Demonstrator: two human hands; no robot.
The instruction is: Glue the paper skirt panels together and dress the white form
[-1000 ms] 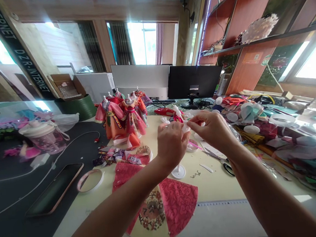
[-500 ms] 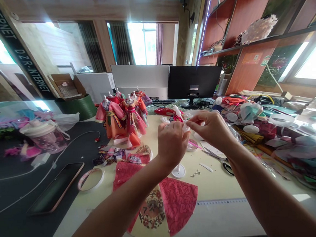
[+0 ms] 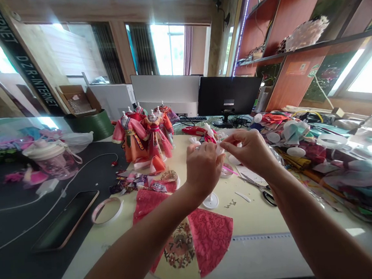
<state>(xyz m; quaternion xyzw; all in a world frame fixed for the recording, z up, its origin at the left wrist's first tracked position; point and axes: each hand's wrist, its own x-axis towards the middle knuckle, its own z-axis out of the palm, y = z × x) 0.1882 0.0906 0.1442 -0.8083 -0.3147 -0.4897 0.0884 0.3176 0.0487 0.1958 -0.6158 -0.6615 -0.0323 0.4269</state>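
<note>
My left hand (image 3: 204, 166) is closed, fingers curled, in the middle of the table. My right hand (image 3: 248, 149) pinches close beside it. Between the fingertips shows a small piece of sheer white fabric (image 3: 219, 149), mostly hidden by the hands. Below them a round white stand base (image 3: 211, 201) shows; whether it belongs to what my left hand holds, I cannot tell. Just behind the hands stands a small white dress form (image 3: 209, 131) with red cloth. Nearest me lies a fan-shaped pink and cream skirt panel (image 3: 213, 240) with an embroidered motif.
Several miniature dresses (image 3: 129, 137) stand at back left. Scissors (image 3: 257, 187), a white ruler (image 3: 261, 237) and small metal charms (image 3: 231, 203) lie to the right. A tape roll (image 3: 107, 211) and phone (image 3: 66, 220) are left. Fabric scraps (image 3: 345, 165) pile up at right.
Both hands stay in nearly the same place, fingertips together at the white fabric. The view has shifted very slightly; nothing else has visibly moved.
</note>
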